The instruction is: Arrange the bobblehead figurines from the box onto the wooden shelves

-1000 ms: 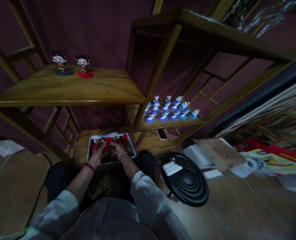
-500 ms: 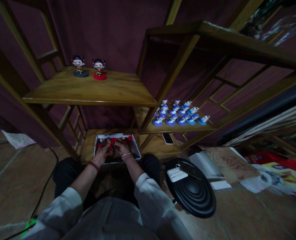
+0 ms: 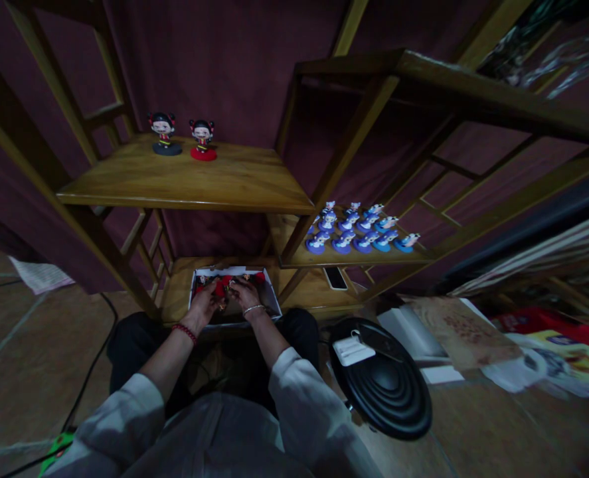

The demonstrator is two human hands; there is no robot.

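Both hands reach into a white box [image 3: 275, 302] on the low shelf. My left hand [image 3: 203, 307], red bracelet at the wrist, has its fingers curled among red and black figurines [image 3: 223, 285] at the box's left. Beside it my right hand [image 3: 244, 295], with a silvery bracelet, bends its fingers over the same figurines. Both hands' fingertips are too small and dark to tell what they grip. On the upper shelf [image 3: 189, 179] stand a figurine on a dark base [image 3: 165, 133] and another on a red base [image 3: 203, 139].
Several purple and blue figurines [image 3: 346, 232] stand on the right shelf, above a phone [image 3: 335, 278]. A round black stool [image 3: 384, 385] with a white object [image 3: 351, 350] is right of my knee. Cartons and bags lie farther right; a cable [image 3: 92, 365] runs at left.
The view has shifted slightly, so the shelves appear a little lower and farther right. My hands remain in the box with almost the same pose.
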